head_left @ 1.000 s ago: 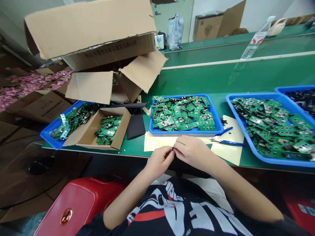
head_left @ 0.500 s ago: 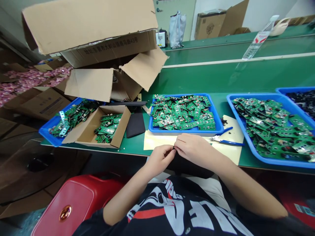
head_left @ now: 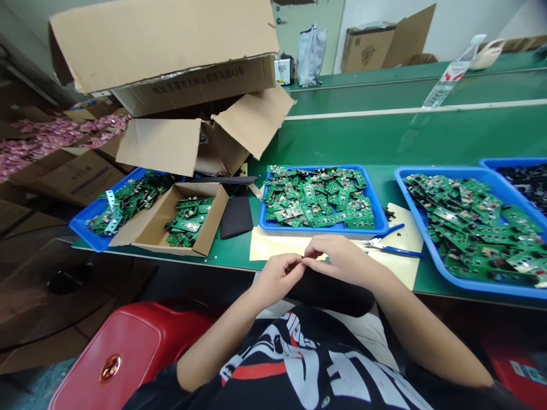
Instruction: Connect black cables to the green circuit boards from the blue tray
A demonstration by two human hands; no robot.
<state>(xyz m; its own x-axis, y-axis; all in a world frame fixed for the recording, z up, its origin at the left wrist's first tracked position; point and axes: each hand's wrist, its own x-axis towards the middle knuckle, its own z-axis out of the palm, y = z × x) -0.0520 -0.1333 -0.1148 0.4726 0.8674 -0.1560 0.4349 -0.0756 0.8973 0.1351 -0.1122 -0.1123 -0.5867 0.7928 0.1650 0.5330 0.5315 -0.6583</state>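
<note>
My left hand (head_left: pixel 280 276) and my right hand (head_left: pixel 335 259) meet at the fingertips, just over the table's front edge. Both are closed in a pinch around a tiny dark piece, mostly hidden by the fingers, whose kind I cannot make out. Below them a black sheet-like thing (head_left: pixel 337 293) lies over my lap. Beyond my fingers is a blue tray (head_left: pixel 316 230) heaped with green circuit boards (head_left: pixel 318 196). Blue-handled cutting pliers (head_left: pixel 395 249) rest on the pale yellow sheet (head_left: pixel 273 245), right of my right hand.
At the left stand an open cardboard box (head_left: pixel 209 228) of boards and another blue tray (head_left: pixel 92 242). Large cartons (head_left: pixel 166 45) are stacked behind. Another board-filled tray (head_left: pixel 465 279) sits at the right. A bottle (head_left: pixel 453 74) stands farther back, and a red stool (head_left: pixel 141 347) is below left.
My right fingers have shifted slightly and bent into a more open arch, thumb and fingertip still at the left fingertips. The view has tilted a little. Trays and pliers stay put.
</note>
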